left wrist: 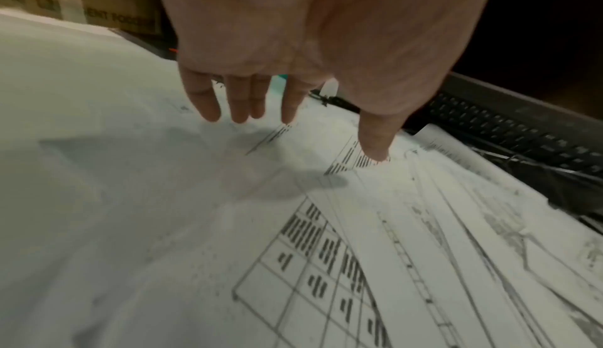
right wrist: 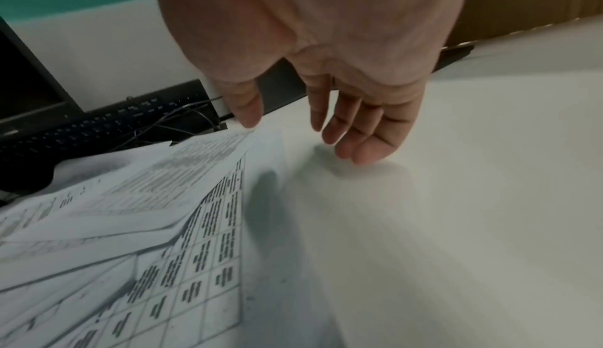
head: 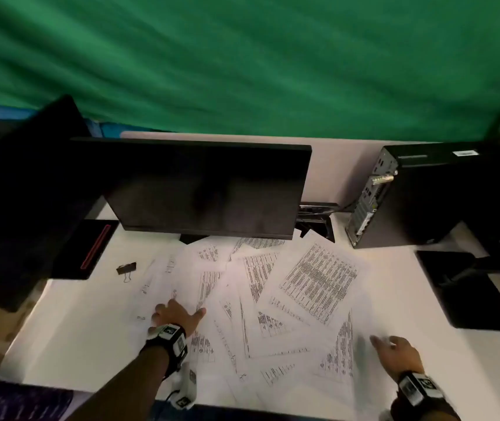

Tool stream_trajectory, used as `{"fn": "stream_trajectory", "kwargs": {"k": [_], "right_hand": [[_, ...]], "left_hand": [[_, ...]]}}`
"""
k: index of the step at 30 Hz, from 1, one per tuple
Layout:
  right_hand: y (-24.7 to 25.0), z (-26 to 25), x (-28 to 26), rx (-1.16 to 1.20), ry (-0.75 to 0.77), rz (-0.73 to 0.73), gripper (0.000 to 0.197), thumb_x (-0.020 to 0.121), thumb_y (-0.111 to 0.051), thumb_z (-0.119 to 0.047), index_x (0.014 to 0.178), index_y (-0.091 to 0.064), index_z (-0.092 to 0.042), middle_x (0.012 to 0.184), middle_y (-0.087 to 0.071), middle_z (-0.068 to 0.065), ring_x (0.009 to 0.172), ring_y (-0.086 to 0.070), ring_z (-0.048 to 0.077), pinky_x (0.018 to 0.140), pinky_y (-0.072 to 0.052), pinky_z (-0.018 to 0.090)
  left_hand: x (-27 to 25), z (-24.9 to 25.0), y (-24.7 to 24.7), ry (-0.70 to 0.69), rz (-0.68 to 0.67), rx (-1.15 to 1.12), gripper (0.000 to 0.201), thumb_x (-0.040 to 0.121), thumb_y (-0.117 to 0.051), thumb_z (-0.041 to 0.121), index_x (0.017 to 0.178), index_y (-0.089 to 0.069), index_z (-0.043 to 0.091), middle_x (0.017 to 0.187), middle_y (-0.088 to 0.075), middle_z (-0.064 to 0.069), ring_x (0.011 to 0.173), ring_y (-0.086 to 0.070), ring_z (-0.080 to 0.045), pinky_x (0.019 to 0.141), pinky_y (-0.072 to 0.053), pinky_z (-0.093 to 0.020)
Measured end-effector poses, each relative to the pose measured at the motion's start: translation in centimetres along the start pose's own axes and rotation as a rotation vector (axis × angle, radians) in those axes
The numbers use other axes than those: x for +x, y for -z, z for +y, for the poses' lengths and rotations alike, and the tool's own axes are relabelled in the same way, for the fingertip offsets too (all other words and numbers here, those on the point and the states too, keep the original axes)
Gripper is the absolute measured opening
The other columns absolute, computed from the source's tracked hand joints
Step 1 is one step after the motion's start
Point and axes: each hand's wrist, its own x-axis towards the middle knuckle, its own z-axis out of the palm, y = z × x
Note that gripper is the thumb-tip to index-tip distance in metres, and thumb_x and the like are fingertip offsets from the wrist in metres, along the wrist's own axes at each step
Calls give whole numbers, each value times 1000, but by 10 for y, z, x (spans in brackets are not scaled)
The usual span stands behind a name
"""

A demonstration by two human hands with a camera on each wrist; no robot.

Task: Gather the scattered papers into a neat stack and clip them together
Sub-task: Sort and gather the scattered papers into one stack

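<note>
Several printed sheets of paper [head: 273, 299] lie scattered and overlapping on the white desk [head: 75, 323] in front of the monitor. A black binder clip [head: 126, 268] sits left of the papers, apart from them. My left hand [head: 175, 314] is spread over the left edge of the spread, fingers [left wrist: 238, 106] straight with tips near or on a sheet [left wrist: 326, 250]. My right hand [head: 394, 350] hovers open at the right edge of the papers [right wrist: 146, 224], fingers [right wrist: 359, 134] relaxed above bare desk, holding nothing.
A dark monitor [head: 209, 186] stands behind the papers, with a second screen [head: 15, 192] at the left. A black computer tower [head: 424, 192] and a black stand base [head: 470, 293] occupy the right. A keyboard [left wrist: 522, 131] lies under the monitor. Green cloth hangs behind.
</note>
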Motion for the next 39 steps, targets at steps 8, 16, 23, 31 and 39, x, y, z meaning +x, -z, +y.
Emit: {"fn": "stream_trajectory", "kwargs": {"k": [8,16,23,31,39], "right_hand": [[-41,-75,0,-190,-216,39,115,58,-59,-88,133,-41,-3,128,-39,21,121,-41,39,100,-41,46],[-76,-108,-23,-360,9,1,87,68,-81,-48,134,-35,-13,134,-34,17,122,-37,36,99,-43,50],[-87,-120,-43,-323,98,-79,103,67,-81,-52,144,-29,-8,146,-27,19,134,-29,37,107,-36,46],[-103,-137,-58,-399,46,-92,118,64,-83,-58,147,-20,-3,150,-22,22,140,-25,38,110,-35,51],[-117,-138,-66,-347,9,-13,135,51,-85,-66,148,-16,-2,151,-18,22,140,-26,38,110,-36,53]], "left_hand": [[-2,16,-28,-3,-18,103,113,62,-72,69,147,-20,15,150,-19,-13,136,-27,-33,106,-37,-52],[-5,30,-27,-17,-100,-138,85,72,-80,33,138,-33,9,140,-40,-15,127,-41,-33,100,-43,-42],[-5,17,-13,-136,-147,-387,58,90,-64,19,140,-40,4,142,-47,-16,128,-47,-32,97,-38,-32],[-11,11,-14,-188,-130,-560,43,94,-59,32,130,-53,9,124,-60,-5,121,-51,-30,98,-40,-35],[-14,-17,-20,-196,-147,-588,27,86,-70,19,109,-63,8,105,-66,-9,105,-62,-31,86,-47,-32]]}}
